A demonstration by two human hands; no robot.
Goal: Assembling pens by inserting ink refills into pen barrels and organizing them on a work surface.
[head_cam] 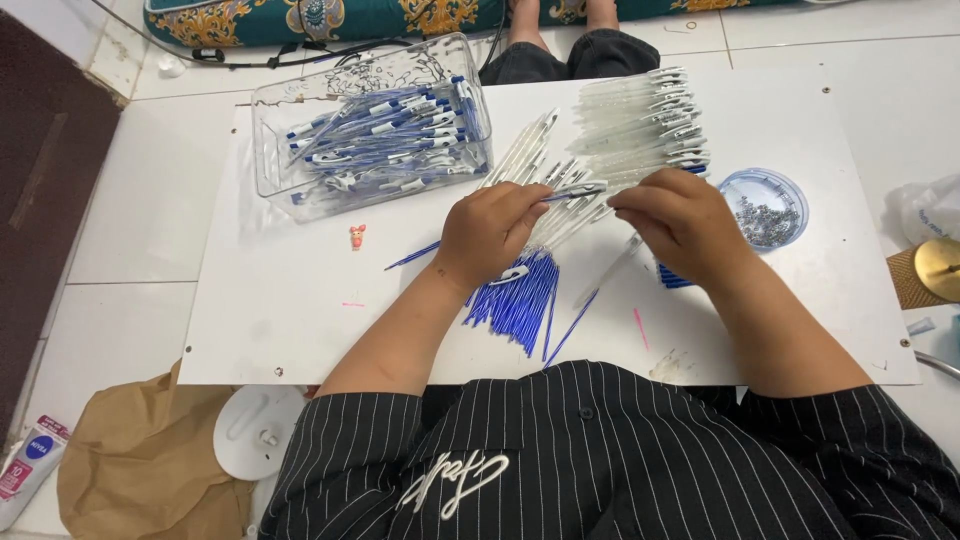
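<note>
The left hand (490, 232) and right hand (678, 222) pinch one clear pen barrel (572, 190) between their fingers, above the tabletop (300, 300). Blue refills (520, 295) lie just below, easy to reach. Finished pens fill the clear box (372, 125).

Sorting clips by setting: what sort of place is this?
Probably a home floor used for piecework: a white board on floor tiles, a patterned cushion, a clear bin of pens.

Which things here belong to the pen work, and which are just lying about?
In use: left hand, right hand, pen between them, clear barrels, blue refills, bin of pens, dish of small parts.
Lying about: pink figure, brown bag, tube.
</note>
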